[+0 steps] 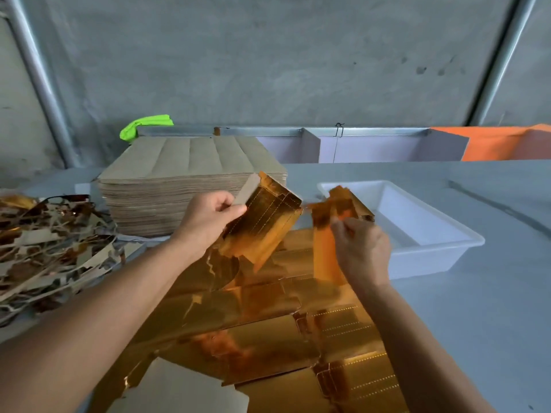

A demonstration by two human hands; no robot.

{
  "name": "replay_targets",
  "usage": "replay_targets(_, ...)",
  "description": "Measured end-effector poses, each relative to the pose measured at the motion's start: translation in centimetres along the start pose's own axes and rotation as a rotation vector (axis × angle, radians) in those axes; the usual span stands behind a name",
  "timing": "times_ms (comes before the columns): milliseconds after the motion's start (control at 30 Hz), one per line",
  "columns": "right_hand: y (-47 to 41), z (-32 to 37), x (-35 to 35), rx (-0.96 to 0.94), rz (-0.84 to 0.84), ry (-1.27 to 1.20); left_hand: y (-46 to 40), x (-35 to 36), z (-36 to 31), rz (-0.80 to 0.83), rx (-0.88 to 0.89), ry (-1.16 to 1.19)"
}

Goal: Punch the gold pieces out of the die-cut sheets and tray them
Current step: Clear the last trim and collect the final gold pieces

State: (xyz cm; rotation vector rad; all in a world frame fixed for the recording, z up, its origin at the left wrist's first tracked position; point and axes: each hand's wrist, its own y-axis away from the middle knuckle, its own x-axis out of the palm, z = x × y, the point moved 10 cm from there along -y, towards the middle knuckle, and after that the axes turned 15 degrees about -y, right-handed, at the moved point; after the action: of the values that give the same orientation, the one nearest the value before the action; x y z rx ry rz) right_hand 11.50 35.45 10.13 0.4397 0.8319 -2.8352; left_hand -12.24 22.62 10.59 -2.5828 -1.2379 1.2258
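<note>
above the middle of the grey counter [477, 293], both hands are raised over a spread of gold die-cut sheets [268, 338] that lies face up between the forearms. the left hand [208, 222] has its fingers curled round the upper edge of a gold piece [265, 222], tilted with its brown back showing at the top corner. the right hand [362, 248] pinches a second, blurred gold piece [331, 222], held just beside the first and in front of the near left corner of a white plastic tray [432, 248]. the tray sits on the counter to the right of the hands. behind the left hand stands a thick stack of brown-backed sheets [190, 180], with a bright green cloth [143, 125] behind it. at the far left lies a loose heap of punched-out scrap strips [50, 248].
</note>
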Motion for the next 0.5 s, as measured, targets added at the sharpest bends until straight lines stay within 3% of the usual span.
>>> replay_targets(167, 3.3, -0.5, 4.5, 0.173, 0.259, -0.292, 2.0, 3.1, -0.5, 0.101, -0.117, 0.164)
replay_targets(267, 3.3, -0.6, 4.4, 0.189, 0.196, -0.321, 3.1, 4.5, -0.7, 0.103, -0.143, 0.184)
replay_targets(500, 3.2, -5.0, 0.7, 0.377, -0.050, -0.437, 4.3, 4.1, 3.4, -0.121, -0.414, 0.287)
